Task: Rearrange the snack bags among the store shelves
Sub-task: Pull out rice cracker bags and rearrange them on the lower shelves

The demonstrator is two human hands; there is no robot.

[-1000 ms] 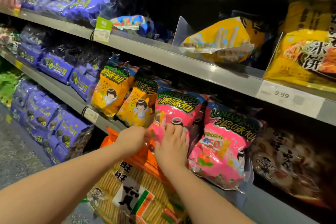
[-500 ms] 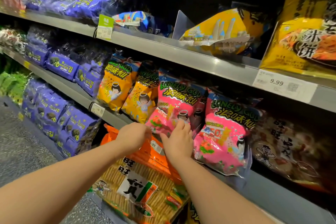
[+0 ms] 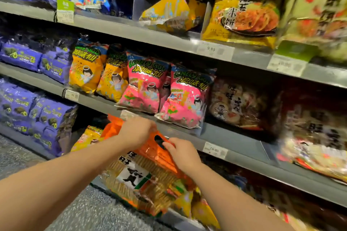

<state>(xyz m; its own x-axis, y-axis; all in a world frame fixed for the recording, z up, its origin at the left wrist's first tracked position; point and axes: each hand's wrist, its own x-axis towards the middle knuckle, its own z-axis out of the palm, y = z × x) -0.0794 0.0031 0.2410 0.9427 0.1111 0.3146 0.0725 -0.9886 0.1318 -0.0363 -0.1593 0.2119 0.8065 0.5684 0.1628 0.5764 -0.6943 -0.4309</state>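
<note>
Head view, low middle: pinching top of big orange bag (image 3: 155,155) with curled fingers of left hand (image 3: 138,131), right hand (image 3: 183,153).

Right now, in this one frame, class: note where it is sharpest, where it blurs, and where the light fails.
Head view: the pink snack bags are sharpest, lettering readable; the right-edge packs smear with motion blur; behind the top shelf all is dark.
</note>
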